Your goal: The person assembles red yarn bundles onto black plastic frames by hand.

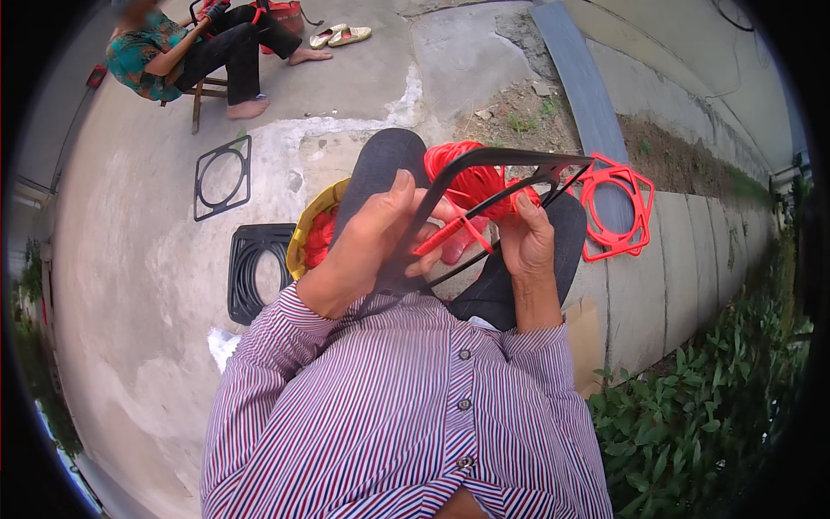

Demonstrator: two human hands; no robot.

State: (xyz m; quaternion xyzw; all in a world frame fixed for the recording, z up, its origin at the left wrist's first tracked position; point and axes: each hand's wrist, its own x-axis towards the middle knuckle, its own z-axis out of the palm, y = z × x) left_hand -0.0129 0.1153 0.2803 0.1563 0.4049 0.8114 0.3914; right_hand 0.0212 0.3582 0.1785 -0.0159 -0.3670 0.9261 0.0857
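A black square frame (510, 156) with a ring inside is held tilted above my lap. Red cord is wound round part of one inner bar (443, 234), and a loose strand (474, 232) crosses it. My left hand (376, 229) curls around the frame's near left side, beside the wound stretch; some of its fingers are hidden behind the frame. My right hand (529, 238) grips the frame's right part, thumb up, near the cord. Just beyond the frame is a thick bundle of red cord (454, 160), partly covered by it.
Red flat frames (618, 212) are at the right. Stacked black frames (246, 285) and a single black frame (204, 204) lie left. A yellow basket (296, 246) holds red cord (320, 233). Another person (173, 60) sits far left, near shoes (346, 35). Plants (683, 415) grow at lower right.
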